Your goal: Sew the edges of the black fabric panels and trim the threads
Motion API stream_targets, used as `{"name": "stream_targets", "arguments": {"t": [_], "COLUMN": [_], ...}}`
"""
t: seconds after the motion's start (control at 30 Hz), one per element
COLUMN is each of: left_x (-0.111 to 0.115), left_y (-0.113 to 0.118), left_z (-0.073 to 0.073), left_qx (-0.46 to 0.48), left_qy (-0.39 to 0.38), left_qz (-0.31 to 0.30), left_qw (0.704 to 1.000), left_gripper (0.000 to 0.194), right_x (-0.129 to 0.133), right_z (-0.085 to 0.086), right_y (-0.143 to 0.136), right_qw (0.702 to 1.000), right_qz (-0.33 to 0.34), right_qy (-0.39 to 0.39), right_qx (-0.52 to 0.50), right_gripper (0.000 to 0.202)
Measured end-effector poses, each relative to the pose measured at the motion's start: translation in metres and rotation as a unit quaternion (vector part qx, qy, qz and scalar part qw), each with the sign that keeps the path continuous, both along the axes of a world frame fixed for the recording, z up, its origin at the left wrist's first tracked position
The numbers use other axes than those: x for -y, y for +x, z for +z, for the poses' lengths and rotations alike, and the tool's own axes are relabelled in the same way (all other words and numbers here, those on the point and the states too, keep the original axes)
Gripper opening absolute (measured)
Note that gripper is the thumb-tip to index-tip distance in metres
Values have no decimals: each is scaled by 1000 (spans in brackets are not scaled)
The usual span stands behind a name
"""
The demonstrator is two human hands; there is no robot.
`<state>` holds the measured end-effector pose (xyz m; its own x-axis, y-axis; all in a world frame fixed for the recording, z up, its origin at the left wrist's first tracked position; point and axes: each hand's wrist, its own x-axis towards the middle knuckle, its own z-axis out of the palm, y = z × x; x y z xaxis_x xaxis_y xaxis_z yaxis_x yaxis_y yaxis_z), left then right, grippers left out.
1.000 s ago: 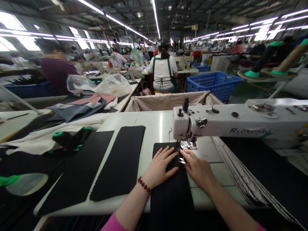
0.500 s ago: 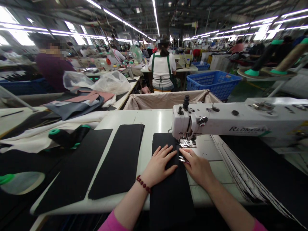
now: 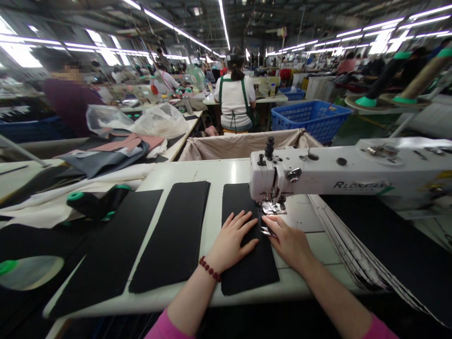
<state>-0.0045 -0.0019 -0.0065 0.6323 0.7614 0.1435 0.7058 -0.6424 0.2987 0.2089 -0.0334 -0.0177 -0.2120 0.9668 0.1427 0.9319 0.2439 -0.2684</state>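
Note:
Under my left hand (image 3: 235, 240) lies a black fabric panel (image 3: 247, 278), its right edge running beneath the presser foot (image 3: 271, 207) of a white sewing machine (image 3: 339, 169). The left hand is flat on it with fingers spread. My right hand (image 3: 291, 242) is closed around small thread snips (image 3: 267, 231), whose blades point left over the panel. Its fingertips touch the panel's right edge just in front of the presser foot. Most of the snips is hidden in the palm.
Stacked black panels (image 3: 173, 235) and another black panel (image 3: 113, 249) lie to the left, near black thread cones (image 3: 88, 202). More layered pieces (image 3: 384, 245) lie right of the machine. Behind the table are a cloth-lined bin (image 3: 243, 143), a blue basket (image 3: 310, 120) and a seated co-worker (image 3: 235, 101).
The black panel has moved away from me under the presser foot; its near end now lies on the table instead of hanging over the front edge. Both hands keep nearly the same places.

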Motion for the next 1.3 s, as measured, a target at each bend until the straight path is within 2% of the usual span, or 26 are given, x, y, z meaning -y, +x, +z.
{"name": "stream_targets", "arguments": {"t": [1.3], "left_x": [-3], "left_y": [1], "left_z": [-4], "left_qx": [11], "left_qy": [-4], "left_qz": [16], "left_qw": [1000], "left_gripper": [52], "right_x": [1], "right_z": [-1], "right_y": [0], "right_qw": [1000], "right_qz": [3], "right_qy": [-7], "right_qx": [-7], "right_gripper": [52]}}
